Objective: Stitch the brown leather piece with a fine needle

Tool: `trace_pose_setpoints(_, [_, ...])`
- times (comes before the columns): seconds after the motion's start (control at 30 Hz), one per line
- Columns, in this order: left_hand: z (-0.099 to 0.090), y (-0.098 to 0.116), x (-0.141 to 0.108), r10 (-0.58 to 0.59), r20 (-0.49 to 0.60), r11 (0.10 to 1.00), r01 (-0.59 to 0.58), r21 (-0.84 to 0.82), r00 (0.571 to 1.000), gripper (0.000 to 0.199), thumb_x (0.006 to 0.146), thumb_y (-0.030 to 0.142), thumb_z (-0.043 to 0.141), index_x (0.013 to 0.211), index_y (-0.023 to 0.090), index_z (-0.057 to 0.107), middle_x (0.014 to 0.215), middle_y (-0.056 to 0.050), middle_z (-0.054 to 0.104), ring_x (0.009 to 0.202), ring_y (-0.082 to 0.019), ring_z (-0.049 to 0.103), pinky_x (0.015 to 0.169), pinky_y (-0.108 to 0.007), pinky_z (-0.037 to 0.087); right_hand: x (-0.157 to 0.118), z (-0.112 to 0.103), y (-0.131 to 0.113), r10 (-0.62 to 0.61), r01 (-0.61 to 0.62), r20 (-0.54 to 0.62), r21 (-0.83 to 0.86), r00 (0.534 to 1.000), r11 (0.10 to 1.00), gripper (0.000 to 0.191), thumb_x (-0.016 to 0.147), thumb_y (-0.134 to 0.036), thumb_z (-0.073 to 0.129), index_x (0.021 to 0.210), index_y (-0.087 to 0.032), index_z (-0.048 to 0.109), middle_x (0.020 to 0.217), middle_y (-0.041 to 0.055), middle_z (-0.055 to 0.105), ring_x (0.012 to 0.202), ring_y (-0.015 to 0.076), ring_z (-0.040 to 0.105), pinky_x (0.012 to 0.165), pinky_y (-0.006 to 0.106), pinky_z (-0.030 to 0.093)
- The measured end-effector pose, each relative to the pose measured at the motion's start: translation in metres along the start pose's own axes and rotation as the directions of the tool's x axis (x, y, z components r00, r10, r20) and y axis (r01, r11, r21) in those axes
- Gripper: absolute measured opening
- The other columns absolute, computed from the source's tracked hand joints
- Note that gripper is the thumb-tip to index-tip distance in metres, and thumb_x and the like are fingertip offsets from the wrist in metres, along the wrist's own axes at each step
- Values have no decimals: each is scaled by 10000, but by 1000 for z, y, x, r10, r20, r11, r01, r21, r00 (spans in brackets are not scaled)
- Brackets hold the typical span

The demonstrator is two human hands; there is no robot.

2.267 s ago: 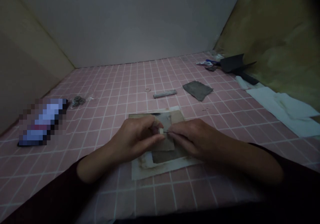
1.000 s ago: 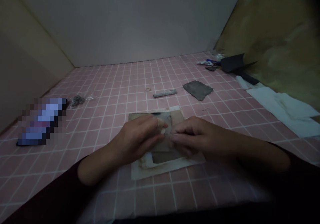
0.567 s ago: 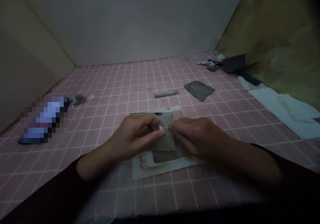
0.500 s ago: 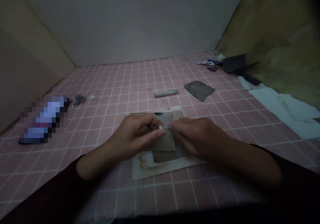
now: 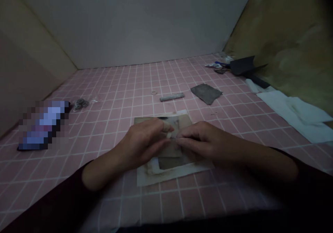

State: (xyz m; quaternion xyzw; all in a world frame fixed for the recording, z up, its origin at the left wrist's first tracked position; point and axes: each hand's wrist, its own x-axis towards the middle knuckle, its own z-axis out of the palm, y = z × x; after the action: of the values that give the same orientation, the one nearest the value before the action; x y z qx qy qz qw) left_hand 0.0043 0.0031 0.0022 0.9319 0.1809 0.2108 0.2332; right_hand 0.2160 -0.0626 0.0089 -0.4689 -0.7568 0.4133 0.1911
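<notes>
My left hand (image 5: 148, 139) is closed in a pinch on a small pale piece (image 5: 169, 135), and one finger has a tan wrap (image 5: 166, 126) around it. Close by on the right, my right hand (image 5: 203, 139) is also pinched, its fingertips almost meeting the left ones. The thin pale stick seen between the hands earlier is mostly hidden by the fingers. Beneath both hands lie stacked sheets: a stained pale sheet (image 5: 145, 180) at the bottom, with brownish-grey sheets (image 5: 169, 163) on top.
Beyond the hands lie a grey rod (image 5: 171, 97), a pale ring (image 5: 154, 92) and a dark grey sheet (image 5: 206, 93). A blurred-out phone (image 5: 44, 125) and a plastic bag of dark rings (image 5: 81, 103) are left. White papers (image 5: 293, 111) and a black dustpan-like piece (image 5: 243, 66) sit right.
My right hand has turned slightly and its fingertips have come closer to the left ones. My left fingers have curled further over the pale piece, and the thin stick shows less.
</notes>
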Motion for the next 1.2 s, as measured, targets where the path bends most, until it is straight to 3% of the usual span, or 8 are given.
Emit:
trace_pose_setpoints(0.13, [-3, 2, 2, -118, -3, 983, 116, -139, 993, 94, 879, 254, 569, 923, 171, 569, 917, -24, 663, 817, -141, 622, 723, -250, 476, -1, 9, 5, -136, 52, -192, -392, 972, 919, 209, 906, -193, 434, 746, -155, 563, 663, 6, 549, 603, 121, 496, 587, 255, 332])
trace_pose_setpoints(0.33, [-6, 4, 3, -200, 71, 946, 212, -244, 977, 179, 906, 333, 538, 862, 165, 582, 786, 0, 636, 720, -123, 600, 656, -232, 453, -3, 12, 8, -167, 60, -177, -491, 970, 869, 161, 884, -155, 427, 865, -147, 586, 774, 49, 592, 698, 156, 543, 622, 268, 353])
trace_pose_setpoints(0.57, [-1, 1, 1, -30, 72, 999, 32, -33, 997, 125, 901, 225, 531, 1018, 186, 552, 953, -37, 633, 871, -157, 597, 740, -261, 459, 0, 3, 1, -54, 52, -23, -91, 998, 994, 283, 920, -192, 430, 658, -160, 532, 609, -24, 522, 563, 92, 474, 558, 230, 335])
trace_pose_setpoints(0.67, [-1, 2, 0, 30, 81, 1000, -30, -3, 996, 135, 905, 202, 523, 1038, 186, 546, 963, -44, 610, 886, -155, 581, 744, -258, 455, 1, -5, -1, 36, -74, 163, 230, 986, 970, 298, 924, -232, 428, 663, -156, 548, 537, -40, 497, 512, 84, 473, 521, 210, 360])
trace_pose_setpoints(0.77, [-1, 3, 0, 38, 71, 999, -37, -10, 997, 153, 899, 185, 527, 1051, 184, 539, 984, -50, 598, 901, -157, 572, 751, -262, 453, 1, -7, -1, 53, -120, 215, 308, 975, 944, 274, 923, -254, 433, 714, -149, 575, 525, -41, 499, 503, 86, 474, 514, 209, 365])
trace_pose_setpoints(0.87, [0, 3, 1, 2, 68, 999, 0, -33, 998, 141, 895, 210, 538, 1033, 183, 548, 957, -43, 614, 878, -159, 580, 740, -265, 453, 0, -1, 0, -8, 6, 50, 42, 999, 999, 312, 925, -222, 422, 630, -157, 502, 571, -31, 485, 537, 86, 459, 537, 225, 335])
trace_pose_setpoints(1.0, [-3, 3, 2, -104, 71, 980, 114, -165, 992, 123, 896, 286, 556, 927, 167, 557, 841, -10, 624, 761, -125, 589, 673, -232, 446, -1, 12, 6, -155, 82, -153, -398, 976, 914, 199, 911, -181, 419, 749, -156, 530, 674, -4, 526, 615, 112, 469, 593, 261, 317])
trace_pose_setpoints(1.2, [-4, 3, 3, -117, 80, 974, 131, -187, 990, 130, 910, 296, 533, 898, 168, 555, 823, -6, 629, 750, -125, 595, 662, -227, 446, -2, 14, 9, -151, 61, -148, -483, 977, 873, 145, 887, -152, 427, 800, -153, 543, 720, 18, 559, 642, 125, 488, 604, 266, 327])
